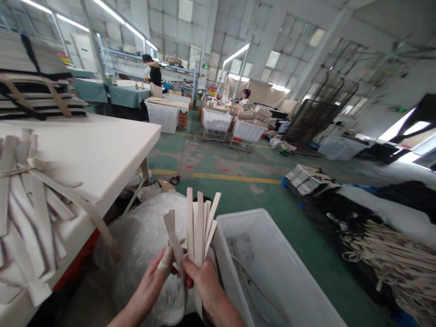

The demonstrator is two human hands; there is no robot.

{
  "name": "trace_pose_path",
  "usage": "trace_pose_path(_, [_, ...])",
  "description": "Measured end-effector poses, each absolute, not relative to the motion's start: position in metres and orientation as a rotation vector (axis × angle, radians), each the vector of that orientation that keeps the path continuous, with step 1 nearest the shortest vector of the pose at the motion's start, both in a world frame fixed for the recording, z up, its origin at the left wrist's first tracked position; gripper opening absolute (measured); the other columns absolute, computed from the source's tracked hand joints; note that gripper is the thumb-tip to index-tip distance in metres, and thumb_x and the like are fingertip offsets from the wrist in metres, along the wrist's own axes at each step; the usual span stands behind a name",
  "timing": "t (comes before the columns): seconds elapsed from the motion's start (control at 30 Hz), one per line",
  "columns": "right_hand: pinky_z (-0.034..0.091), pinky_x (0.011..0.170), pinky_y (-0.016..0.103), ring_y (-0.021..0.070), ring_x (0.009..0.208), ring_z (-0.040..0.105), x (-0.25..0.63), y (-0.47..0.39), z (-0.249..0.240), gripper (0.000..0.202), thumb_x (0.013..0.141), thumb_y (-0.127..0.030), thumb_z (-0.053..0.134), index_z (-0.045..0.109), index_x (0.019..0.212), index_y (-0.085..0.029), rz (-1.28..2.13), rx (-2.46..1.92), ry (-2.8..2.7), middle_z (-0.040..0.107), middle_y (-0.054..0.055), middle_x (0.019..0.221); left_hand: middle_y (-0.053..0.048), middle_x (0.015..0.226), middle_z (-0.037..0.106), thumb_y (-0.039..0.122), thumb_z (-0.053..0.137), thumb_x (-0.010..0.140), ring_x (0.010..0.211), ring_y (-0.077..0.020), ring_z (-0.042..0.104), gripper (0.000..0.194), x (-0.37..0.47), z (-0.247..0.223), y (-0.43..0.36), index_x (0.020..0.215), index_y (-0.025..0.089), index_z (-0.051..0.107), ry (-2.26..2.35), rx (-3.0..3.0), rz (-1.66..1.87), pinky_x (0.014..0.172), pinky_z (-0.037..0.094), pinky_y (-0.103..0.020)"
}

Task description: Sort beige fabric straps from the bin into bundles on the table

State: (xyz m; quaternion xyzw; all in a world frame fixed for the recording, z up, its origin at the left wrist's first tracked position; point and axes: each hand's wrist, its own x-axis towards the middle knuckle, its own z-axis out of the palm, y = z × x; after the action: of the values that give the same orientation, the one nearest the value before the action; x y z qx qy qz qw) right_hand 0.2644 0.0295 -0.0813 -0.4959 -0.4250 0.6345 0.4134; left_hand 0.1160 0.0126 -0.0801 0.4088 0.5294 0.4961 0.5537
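My right hand [203,278] is closed around a bunch of beige fabric strips [199,222], their ends fanning upward. To its left, my left hand [157,272] pinches a single strip [172,229] between thumb and fingers; a light wrap covers part of the thumb. That strip leans against the bunch and hangs down between the hands. The lower ends of the bunch are partly hidden by my right hand and wrist. On the white table [119,145] at the left lies a tied bundle of similar strips [30,204], one of them drooping over the edge.
Right of my hands stands a white plastic bin [272,254] with a few thin strips inside. A clear plastic bag [143,227] sits below the table. Piled strips [391,268] lie at the far right. Two people [155,75] work beyond wheeled bins [216,119].
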Motion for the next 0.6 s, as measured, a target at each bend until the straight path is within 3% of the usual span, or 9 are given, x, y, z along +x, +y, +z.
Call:
trace_pose_path(0.07, [0.03,0.037,0.02,0.0076,0.038,0.04,0.257,0.03,-0.086,0.066,0.064,-0.068,0.08,0.072,0.092,-0.009,1.585,-1.249,-1.035,0.058,0.0,0.052,-0.004,0.068,0.068,0.069,0.058,0.082,0.07,-0.0235,0.063,0.055,0.118,-0.08,0.013,0.095,0.019,0.076,1.246,1.068,1.172,0.072,0.053,-0.031])
trace_pose_path(0.2, [0.031,0.037,0.02,0.0078,0.039,0.041,0.251,0.028,-0.093,0.058,0.065,-0.065,0.079,0.071,0.083,-0.01,1.54,-1.282,-1.005,0.055,-0.001,0.05,-0.005,0.075,0.072,0.066,0.058,0.081,0.068,-0.0251,0.064,0.053,0.12,-0.077,0.02,0.101,0.019,0.072,1.227,1.156,1.078,0.067,0.054,-0.033])
trace_pose_path(0.3, [0.034,0.037,0.02,0.0085,0.039,0.043,0.258,0.03,-0.092,0.051,0.068,-0.059,0.078,0.072,0.081,-0.011,1.503,-1.332,-0.985,0.056,-0.001,0.053,-0.006,0.083,0.075,0.057,0.055,0.084,0.079,-0.0278,0.069,0.044,0.111,-0.077,0.028,0.103,0.02,0.069,1.277,1.256,1.004,0.074,0.056,-0.034])
trace_pose_path(0.47, [0.036,0.039,0.019,0.0077,0.042,0.041,0.278,0.033,-0.076,0.045,0.065,-0.042,0.08,0.072,0.098,-0.013,1.442,-1.241,-0.946,0.058,-0.003,0.059,-0.005,0.083,0.076,0.044,0.047,0.09,0.083,-0.0253,0.071,0.03,0.093,-0.079,0.026,0.095,0.024,0.069,1.425,1.753,0.573,0.076,0.053,-0.031])
trace_pose_path(0.6, [0.036,0.038,0.02,0.0085,0.042,0.042,0.279,0.03,-0.066,0.02,0.066,-0.033,0.074,0.064,0.068,-0.015,1.428,-1.26,-1.041,0.052,-0.003,0.052,-0.007,0.084,0.076,0.038,0.041,0.093,0.082,-0.0236,0.071,0.03,0.104,-0.089,0.006,0.09,0.025,0.067,1.4,1.956,0.315,0.075,0.052,-0.031])
